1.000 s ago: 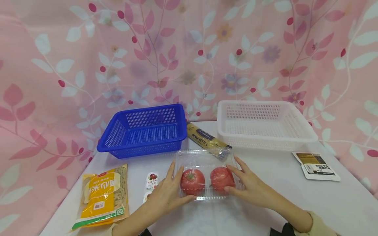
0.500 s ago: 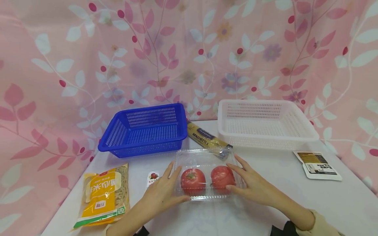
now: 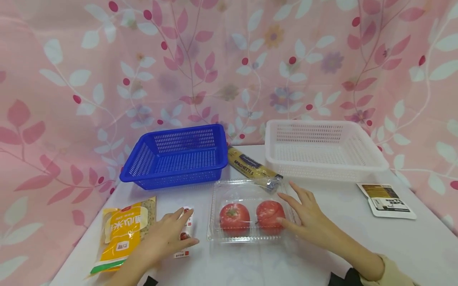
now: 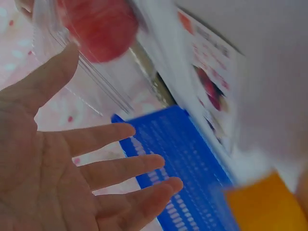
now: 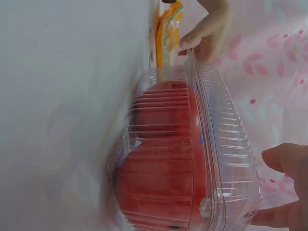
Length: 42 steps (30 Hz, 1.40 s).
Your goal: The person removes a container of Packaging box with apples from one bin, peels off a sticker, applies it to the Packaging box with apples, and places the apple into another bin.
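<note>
A: Starting at the left, what lies on the table (image 3: 358, 238)?

B: A yellow packet (image 3: 123, 233) sits at the near left edge. Just right of it is the left hand (image 3: 168, 237), fingers straight and spread, holding nothing. It rests over a small card (image 3: 185, 226) with a tomato picture on it. The left wrist view shows the open palm and the fingers apart.

A: And behind that hand?

B: A blue basket (image 3: 177, 157) stands further back, near the curtain (image 3: 107, 59).

A: Where is the clear box?

B: The box (image 3: 248, 212) lies flat in the middle of the table, near the front edge, lid closed, with two tomatoes (image 3: 234, 218) side by side inside. The left hand is beside it, apart from its left edge. A spaghetti pack (image 3: 252, 169) lies at a slant just behind the box, between the two baskets.

A: What is the right hand doing?

B: The right hand (image 3: 309, 220) is at the box's right edge, fingers extended and relaxed. Its thumb touches the right side of the box near the right tomato. It grips nothing. The right wrist view shows the thumb and a fingertip right beside the lid's rim.

A: And further right?

B: A white basket (image 3: 322, 151) stands at the back right. A small flat sachet (image 3: 386, 200) lies near the right edge, well apart from the hand.
</note>
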Each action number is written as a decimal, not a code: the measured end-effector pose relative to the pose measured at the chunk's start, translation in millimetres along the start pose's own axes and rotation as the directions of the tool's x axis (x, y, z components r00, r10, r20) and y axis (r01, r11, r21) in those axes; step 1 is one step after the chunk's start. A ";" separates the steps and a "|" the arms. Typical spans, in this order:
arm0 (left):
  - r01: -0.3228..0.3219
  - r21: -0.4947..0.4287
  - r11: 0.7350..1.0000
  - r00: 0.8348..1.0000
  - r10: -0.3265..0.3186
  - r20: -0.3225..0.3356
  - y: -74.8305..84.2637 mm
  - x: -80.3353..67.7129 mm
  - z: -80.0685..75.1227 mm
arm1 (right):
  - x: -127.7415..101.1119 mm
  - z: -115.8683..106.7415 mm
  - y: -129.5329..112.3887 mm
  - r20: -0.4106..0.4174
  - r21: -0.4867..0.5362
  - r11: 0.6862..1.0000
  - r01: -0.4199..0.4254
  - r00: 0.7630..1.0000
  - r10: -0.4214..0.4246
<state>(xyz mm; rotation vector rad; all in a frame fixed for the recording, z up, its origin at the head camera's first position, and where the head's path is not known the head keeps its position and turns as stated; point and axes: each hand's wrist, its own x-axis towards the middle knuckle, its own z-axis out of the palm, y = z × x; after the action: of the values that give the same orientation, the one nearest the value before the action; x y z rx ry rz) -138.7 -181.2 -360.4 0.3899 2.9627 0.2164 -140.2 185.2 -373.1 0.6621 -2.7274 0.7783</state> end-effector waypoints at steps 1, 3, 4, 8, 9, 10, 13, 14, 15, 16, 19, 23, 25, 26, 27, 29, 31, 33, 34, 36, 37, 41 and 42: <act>0.007 -0.001 1.000 1.000 -0.007 0.011 -5.3 -0.1 1.7 | -0.5 -0.3 -0.8 -0.020 -0.016 1.000 0.020 1.000 -0.020; 0.020 -0.003 1.000 0.999 -0.019 0.028 -14.5 1.7 5.0 | -1.1 -0.2 -2.0 -0.053 -0.039 0.998 0.050 0.997 -0.052; 0.004 -0.015 1.000 1.000 -0.004 0.026 -19.2 3.5 7.0 | -1.2 -0.1 -2.5 -0.068 -0.046 0.997 0.066 0.995 -0.069; -0.090 -0.058 0.994 0.996 0.089 -0.021 -37.3 16.3 15.7 | -2.3 -1.4 -4.8 -0.099 -0.048 0.994 0.102 0.989 -0.106; -0.102 -0.069 0.992 0.995 0.101 -0.022 -40.7 19.9 17.2 | -2.6 -1.8 -5.3 -0.101 -0.044 0.993 0.107 0.989 -0.111; -0.117 -0.077 0.990 0.993 0.116 -0.026 -43.9 23.0 18.4 | -2.9 -2.0 -5.7 -0.105 -0.041 0.993 0.114 0.987 -0.118; -0.116 -0.090 0.989 0.993 0.117 0.003 -48.8 28.9 20.6 | -3.4 -2.3 -7.0 -0.111 -0.036 0.991 0.126 0.985 -0.129; -0.113 -0.097 0.989 0.993 0.116 0.022 -49.6 30.1 21.2 | -3.6 -2.1 -7.3 -0.112 -0.035 0.991 0.130 0.985 -0.134; -0.103 -0.110 0.988 0.993 0.109 0.045 -49.7 30.9 21.7 | -3.7 -1.9 -7.4 -0.113 -0.035 0.990 0.137 0.984 -0.140; -0.099 -0.122 0.988 0.992 0.108 0.071 -49.5 31.6 22.4 | -3.8 -1.6 -7.4 -0.116 -0.035 0.989 0.143 0.982 -0.146; -0.083 -0.159 0.984 0.981 0.109 0.159 -47.5 32.4 24.3 | -4.0 -0.3 -7.5 -0.122 -0.041 0.985 0.166 0.978 -0.170; -0.075 -0.179 0.981 0.970 0.113 0.213 -44.5 32.1 27.0 | -4.8 1.5 -7.5 -0.120 -0.040 0.982 0.187 0.974 -0.190; -0.062 -0.177 0.982 0.972 0.100 0.214 -43.6 31.6 27.5 | -5.6 2.2 -7.7 -0.111 -0.028 0.982 0.185 0.976 -0.187; -0.061 -0.178 0.982 0.972 0.099 0.212 -43.3 31.4 27.7 | -6.0 2.6 -7.9 -0.108 -0.023 0.983 0.182 0.977 -0.184; -0.060 -0.179 0.982 0.973 0.097 0.210 -42.8 31.0 27.6 | -6.5 2.8 -8.1 -0.103 -0.017 0.984 0.179 0.978 -0.180; -0.065 -0.181 0.981 0.973 0.102 0.205 -41.9 30.1 27.8 | -7.4 3.9 -8.8 -0.095 -0.004 0.985 0.172 0.981 -0.172; -0.068 -0.186 0.980 0.973 0.107 0.206 -40.3 28.5 27.7 | -8.0 5.2 -9.7 -0.087 0.006 0.985 0.171 0.982 -0.170; -0.063 -0.200 0.978 0.971 0.106 0.213 -38.3 26.3 27.9 | -8.4 6.5 -10.8 -0.084 0.016 0.984 0.177 0.981 -0.175; -0.062 -0.205 0.977 0.970 0.107 0.218 -37.0 25.0 27.9 | -8.6 7.2 -11.3 -0.081 0.022 0.984 0.179 0.981 -0.176; -0.073 -0.208 0.975 0.970 0.118 0.211 -34.1 21.6 27.4 | -8.6 8.2 -12.3 -0.077 0.029 0.983 0.183 0.980 -0.181; -0.086 -0.203 0.975 0.971 0.128 0.201 -32.5 19.8 27.1 | -8.7 8.6 -12.8 -0.074 0.032 0.982 0.184 0.981 -0.181; -0.191 -0.121 0.974 0.973 0.205 0.110 -27.0 12.5 26.5 | -9.2 9.3 -14.3 -0.057 0.041 0.984 0.174 0.983 -0.172; -0.217 -0.097 0.971 0.971 0.225 0.083 -25.9 11.1 26.7 | -9.4 9.3 -14.7 -0.054 0.043 0.984 0.174 0.984 -0.171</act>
<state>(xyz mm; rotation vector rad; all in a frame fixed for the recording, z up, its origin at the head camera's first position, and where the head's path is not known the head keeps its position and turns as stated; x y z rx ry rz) -151.3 -199.8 -392.1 0.6994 2.8034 0.3420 -125.8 172.4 -377.6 0.8637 -2.5713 0.8093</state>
